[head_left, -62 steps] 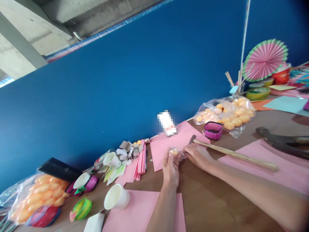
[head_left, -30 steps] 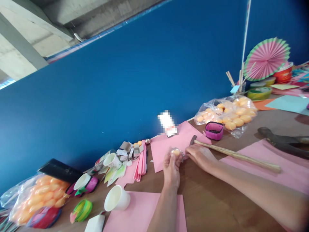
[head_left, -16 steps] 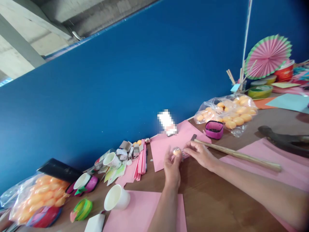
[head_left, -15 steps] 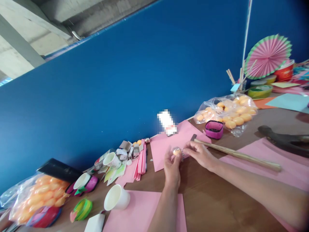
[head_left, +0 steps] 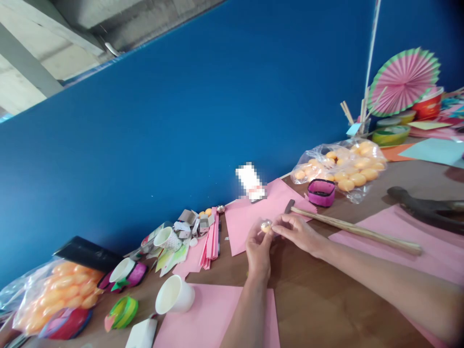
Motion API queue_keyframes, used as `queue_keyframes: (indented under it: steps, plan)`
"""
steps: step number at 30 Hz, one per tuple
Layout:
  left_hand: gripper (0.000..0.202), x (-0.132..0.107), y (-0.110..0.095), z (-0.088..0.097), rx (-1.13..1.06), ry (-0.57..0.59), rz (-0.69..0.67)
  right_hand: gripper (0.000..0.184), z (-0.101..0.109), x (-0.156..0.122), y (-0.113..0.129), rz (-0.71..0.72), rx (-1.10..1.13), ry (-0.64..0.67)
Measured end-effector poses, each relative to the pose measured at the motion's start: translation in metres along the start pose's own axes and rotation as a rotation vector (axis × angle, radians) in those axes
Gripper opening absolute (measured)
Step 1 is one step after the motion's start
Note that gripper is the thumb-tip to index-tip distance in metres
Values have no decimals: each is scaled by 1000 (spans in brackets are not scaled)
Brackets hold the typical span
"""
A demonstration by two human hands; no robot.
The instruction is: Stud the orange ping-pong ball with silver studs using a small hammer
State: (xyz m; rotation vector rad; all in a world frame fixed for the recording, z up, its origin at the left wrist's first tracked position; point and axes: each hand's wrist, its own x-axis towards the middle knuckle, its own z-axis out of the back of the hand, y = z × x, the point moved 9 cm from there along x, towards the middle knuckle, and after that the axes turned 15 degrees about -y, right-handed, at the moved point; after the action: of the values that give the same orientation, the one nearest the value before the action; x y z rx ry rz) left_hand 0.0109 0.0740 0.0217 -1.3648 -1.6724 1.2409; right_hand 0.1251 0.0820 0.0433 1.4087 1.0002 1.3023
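Observation:
Between the thumb and fingers of my left hand [head_left: 258,253] is a small orange ball [head_left: 266,226], partly covered in shiny silver foil. Just to its right, my right hand [head_left: 297,234] has its fingertips pinched together close to the ball's side. Whatever lies in that pinch is too small to make out. Both hands are over the brown tabletop, near a pink paper sheet [head_left: 239,232]. A hammer [head_left: 357,230] with a long wooden handle lies just beyond my right hand.
A white cup [head_left: 175,295] stands on pink paper at front left. Bags of orange balls lie at left [head_left: 65,285] and back right [head_left: 357,166]. A purple box [head_left: 321,193] sits behind the hammer, before a blue wall [head_left: 181,121]. Pink strips [head_left: 212,241] lie left of my hands.
More silver shows on the top of the ball now. My right fingertips have shifted slightly left, closer to it. The left hand has hardly moved.

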Motion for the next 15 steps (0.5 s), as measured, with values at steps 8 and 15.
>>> queue_keyframes:
  steps: [8,15]
  plan:
    - [50,-1,3,-3,-77,46,30,21,-6,-5,-12,-283,265,47]
    - [45,2,5,0,-72,44,22,23,-8,-8,-22,-392,384,63]
